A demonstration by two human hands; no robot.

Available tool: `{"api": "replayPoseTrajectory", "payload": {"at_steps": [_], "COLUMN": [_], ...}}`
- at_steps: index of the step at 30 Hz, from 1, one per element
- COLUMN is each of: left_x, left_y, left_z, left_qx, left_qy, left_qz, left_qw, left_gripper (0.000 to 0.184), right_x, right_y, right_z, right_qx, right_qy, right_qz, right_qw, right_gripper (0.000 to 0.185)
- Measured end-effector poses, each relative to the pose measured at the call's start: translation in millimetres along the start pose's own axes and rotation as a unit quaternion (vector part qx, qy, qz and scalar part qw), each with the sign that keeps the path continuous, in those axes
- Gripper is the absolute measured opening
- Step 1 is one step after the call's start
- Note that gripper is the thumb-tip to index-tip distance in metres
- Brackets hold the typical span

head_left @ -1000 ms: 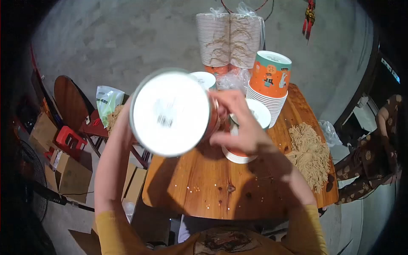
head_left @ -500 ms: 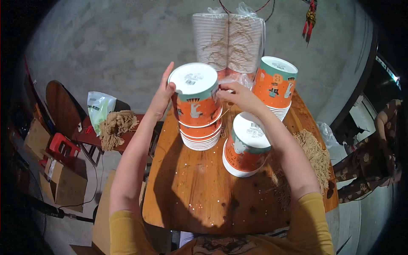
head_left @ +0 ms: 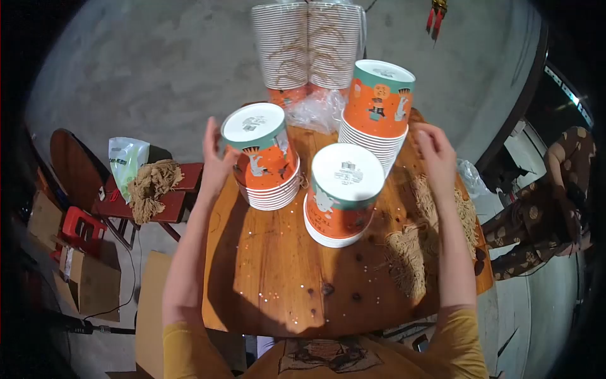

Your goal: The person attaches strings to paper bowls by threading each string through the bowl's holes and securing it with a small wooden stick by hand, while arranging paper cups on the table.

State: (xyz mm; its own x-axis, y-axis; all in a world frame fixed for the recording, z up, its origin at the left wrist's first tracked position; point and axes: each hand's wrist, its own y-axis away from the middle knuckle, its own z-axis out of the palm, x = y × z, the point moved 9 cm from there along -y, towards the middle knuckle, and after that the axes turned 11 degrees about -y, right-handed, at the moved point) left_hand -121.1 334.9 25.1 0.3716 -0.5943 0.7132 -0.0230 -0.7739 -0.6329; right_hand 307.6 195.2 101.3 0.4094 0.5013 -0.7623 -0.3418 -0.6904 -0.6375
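An upside-down stack of orange and green paper buckets point(head_left: 262, 155) stands on the left of the wooden table. Beside its left side is my left hand point(head_left: 219, 165), thumb and fingers apart; I cannot tell if the thumb touches the wall. My right hand point(head_left: 437, 155) is over the table's right side with its fingers apart, nothing visible in it. Below it lie bundles of tan twisted cord point(head_left: 407, 256). A shorter upside-down bucket stack point(head_left: 341, 202) sits in the middle, and a taller one point(head_left: 379, 110) is behind it, left of my right hand.
Tall bagged stacks of buckets point(head_left: 306, 47) stand at the table's back, with crumpled clear plastic point(head_left: 315, 110) before them. A red bench point(head_left: 151, 205) at left bears more tan cord point(head_left: 153, 183). Cardboard boxes point(head_left: 95, 278) are on the floor. Another person point(head_left: 549, 202) is at right.
The left stack's top bucket has settled lower over those beneath. My right hand has left it and moved right toward the cords. My left hand stays beside the stack. The view has shifted.
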Motion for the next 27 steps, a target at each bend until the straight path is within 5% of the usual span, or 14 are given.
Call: {"api": "replayPoseTrajectory", "payload": {"at_steps": [3, 6, 7, 9, 11, 12, 13, 14, 27], "left_x": [62.0, 94.6, 113.4, 105.9, 117.4, 120.7, 122.5, 122.2, 139.6], "left_y": [48.0, 90.9, 100.5, 107.3, 107.1, 104.6, 102.0, 100.6, 80.9], "left_z": [-5.6, 59.2, 81.4, 118.5, 139.7, 141.7, 144.0, 144.7, 128.1], "left_qx": [0.077, -0.094, -0.152, -0.182, -0.212, -0.222, -0.22, -0.207, -0.206], "left_qy": [-0.113, -0.016, 0.001, 0.105, 0.185, 0.157, 0.155, 0.139, 0.087], "left_qz": [0.101, 0.135, 0.082, 0.03, -0.026, -0.037, -0.035, -0.03, 0.008], "left_qw": [0.986, 0.986, 0.985, 0.977, 0.959, 0.962, 0.963, 0.968, 0.975], "left_gripper": [0.086, 0.104, 0.112, 0.117, 0.12, 0.118, 0.118, 0.117, 0.114], "right_x": [60.4, 134.8, 121.4, 129.3, 76.2, 102.5, 75.6, 45.2, 7.6], "right_y": [5.6, 15.0, 23.1, 25.6, 73.2, 81.4, 94.5, 112.0, 95.5], "right_z": [-112.0, -185.2, -169.1, -103.4, -4.1, 28.6, 58.2, 84.4, 89.3], "right_qx": [0.154, 0.285, 0.239, -0.021, -0.203, -0.249, -0.276, -0.291, -0.257], "right_qy": [-0.036, -0.092, -0.047, -0.02, -0.012, 0.021, -0.161, -0.336, -0.331], "right_qz": [0.027, 0.111, 0.172, 0.074, 0.142, -0.029, 0.077, 0.183, 0.132], "right_qw": [0.987, 0.948, 0.954, 0.997, 0.969, 0.968, 0.944, 0.877, 0.898], "right_gripper": [0.038, 0.051, 0.058, 0.069, 0.069, 0.078, 0.083, 0.088, 0.084]}}
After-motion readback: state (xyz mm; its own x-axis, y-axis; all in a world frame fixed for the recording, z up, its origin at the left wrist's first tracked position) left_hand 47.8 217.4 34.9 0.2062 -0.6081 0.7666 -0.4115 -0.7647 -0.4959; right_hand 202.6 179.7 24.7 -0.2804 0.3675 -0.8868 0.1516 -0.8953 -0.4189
